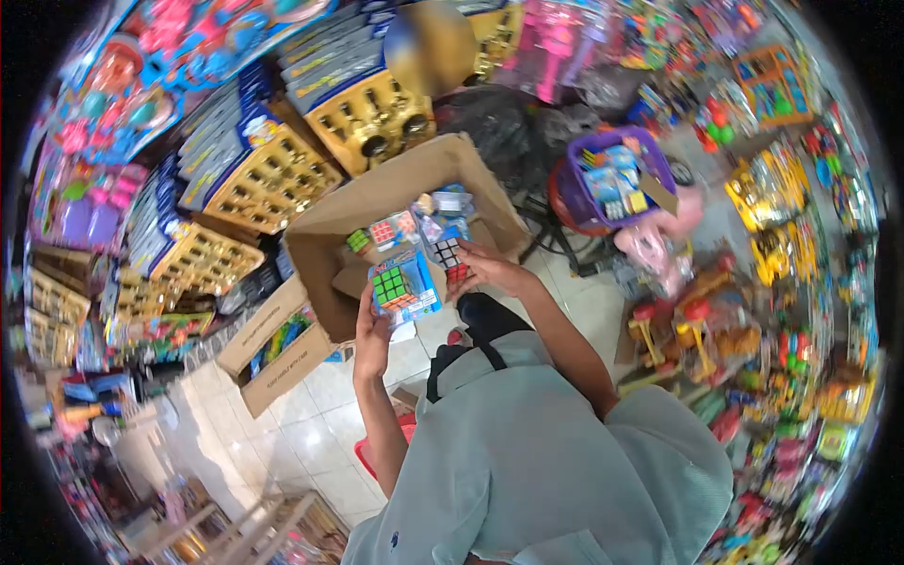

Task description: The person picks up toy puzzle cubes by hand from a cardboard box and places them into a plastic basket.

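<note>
My left hand (370,325) is closed on the edge of a packaged puzzle cube (394,285), a blue pack whose cube shows a green face and an orange side. In my right hand (492,270) is a puzzle cube (448,256) with white and red faces, gripped from its right side. Both hands are over the near rim of a large open cardboard box (315,250). Inside the box lie a small green cube (358,240), a red-and-white cube pack (382,233) and other small packs. My fingers are partly hidden behind the things they hold.
A purple basket (650,209) of small packs stands to the right, near a black bag (490,122). Gold-coloured carded sets (273,179) line the far left. A smaller open carton (282,363) sits on the tiled floor (315,438). Toys crowd the right side.
</note>
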Demonstrator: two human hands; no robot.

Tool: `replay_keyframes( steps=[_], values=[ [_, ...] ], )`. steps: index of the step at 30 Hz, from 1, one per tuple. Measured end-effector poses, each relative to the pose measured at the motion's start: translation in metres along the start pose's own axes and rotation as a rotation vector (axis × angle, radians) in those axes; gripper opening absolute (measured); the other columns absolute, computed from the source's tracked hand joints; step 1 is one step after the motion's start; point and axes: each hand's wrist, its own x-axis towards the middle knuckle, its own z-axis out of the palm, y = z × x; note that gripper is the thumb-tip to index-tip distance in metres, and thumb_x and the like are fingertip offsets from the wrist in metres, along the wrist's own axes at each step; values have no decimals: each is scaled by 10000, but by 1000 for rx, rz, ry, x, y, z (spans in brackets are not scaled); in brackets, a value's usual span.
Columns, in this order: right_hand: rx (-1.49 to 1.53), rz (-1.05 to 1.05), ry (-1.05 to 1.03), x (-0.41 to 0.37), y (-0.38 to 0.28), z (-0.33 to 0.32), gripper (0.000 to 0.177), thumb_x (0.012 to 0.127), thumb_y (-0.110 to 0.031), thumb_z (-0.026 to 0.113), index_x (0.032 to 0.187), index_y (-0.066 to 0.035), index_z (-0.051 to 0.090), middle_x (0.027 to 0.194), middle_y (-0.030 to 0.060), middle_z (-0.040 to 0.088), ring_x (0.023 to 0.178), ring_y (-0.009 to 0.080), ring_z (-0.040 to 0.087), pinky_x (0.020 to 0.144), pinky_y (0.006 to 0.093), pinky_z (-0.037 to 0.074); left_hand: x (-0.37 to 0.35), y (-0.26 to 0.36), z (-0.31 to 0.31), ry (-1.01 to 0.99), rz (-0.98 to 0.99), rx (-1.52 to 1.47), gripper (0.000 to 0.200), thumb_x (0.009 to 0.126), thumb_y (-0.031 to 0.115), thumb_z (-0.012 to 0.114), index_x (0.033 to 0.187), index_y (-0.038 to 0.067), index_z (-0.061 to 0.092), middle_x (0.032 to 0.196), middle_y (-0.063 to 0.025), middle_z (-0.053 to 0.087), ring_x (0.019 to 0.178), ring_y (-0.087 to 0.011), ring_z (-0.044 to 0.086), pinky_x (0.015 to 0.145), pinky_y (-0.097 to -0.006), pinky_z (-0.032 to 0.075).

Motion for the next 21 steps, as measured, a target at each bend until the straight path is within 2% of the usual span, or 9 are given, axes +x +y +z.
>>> replay_keyframes(
  steps=[2, 3, 5, 6, 11, 13, 14, 19, 21],
  values=[
    [67, -150, -88, -35, 6, 4, 629, 979, -404, 447, 1446, -58, 208, 1217, 122, 540, 1001, 224, 623, 838, 411, 538, -4, -4, 15, -88, -32, -24, 758, 735, -113, 453, 1451, 60, 274, 1347, -92, 446, 1187, -179, 461, 1010, -300, 357],
    [79, -167, -49, -53, 13, 2, 629, 979, -404, 447, 1446, -58, 208, 1217, 122, 540, 1001, 224, 623, 838, 411, 538, -5, -10, 22, -129, -49, -20, 758, 735, -113, 453, 1451, 60, 274, 1347, -92, 446, 1187, -179, 461, 1010, -300, 357],
    [81, -247, 95, -86, 28, -1, 721, 943, -459, 505, 1450, -51, 196, 1352, 141, 451, 1067, 242, 605, 825, 400, 550, -3, -20, 35, -258, -50, 49, 784, 718, -114, 534, 1437, 52, 269, 1307, -88, 469, 1171, -187, 471, 1015, -306, 351],
    [69, -232, 126, -105, 26, -1, 709, 935, -470, 517, 1422, -44, 229, 1332, 145, 460, 1121, 245, 575, 854, 392, 542, -6, -10, 55, -277, -44, 95, 750, 746, -67, 637, 1404, 55, 297, 1261, -82, 494, 1155, -184, 484, 1000, -311, 370],
    [66, -365, 202, -165, 48, -19, 721, 892, -386, 635, 1398, -28, 267, 1260, 148, 501, 1116, 230, 554, 887, 368, 519, -3, -23, 118, -366, -74, 223, 639, 818, 73, 716, 1346, 75, 356, 1167, -66, 545, 1069, -158, 532, 924, -313, 441],
    [-27, -381, 237, -177, 56, -27, 703, 890, -305, 660, 1391, -16, 260, 1130, 127, 564, 939, 185, 604, 859, 328, 485, -2, -31, 136, -355, -100, 343, 639, 812, 59, 719, 1339, 79, 359, 1142, -61, 556, 1053, -151, 538, 914, -306, 449],
    [-11, -378, 269, -181, 58, -31, 673, 874, -261, 688, 1365, -14, 300, 1084, 119, 587, 910, 174, 600, 852, 311, 470, -3, -34, 145, -366, -102, 338, 634, 803, 44, 724, 1326, 79, 367, 1132, -57, 553, 1053, -148, 535, 915, -308, 448],
    [-152, -282, 241, -206, 52, -78, 579, 856, -331, 704, 1266, -24, 435, 1001, 90, 620, 885, 154, 591, 813, 300, 481, 1, -65, 177, -358, -88, 336, 687, 773, 10, 736, 1343, 71, 357, 1191, -63, 508, 1089, -167, 516, 930, -324, 446],
    [-474, -296, 319, -221, 48, -102, 563, 842, -371, 710, 1223, -24, 486, 998, 69, 626, 864, 147, 588, 762, 308, 489, 6, -78, 197, -336, -17, 350, 718, 748, 2, 752, 1347, 58, 360, 1236, -75, 467, 1113, -172, 495, 929, -320, 448]
  ],
)
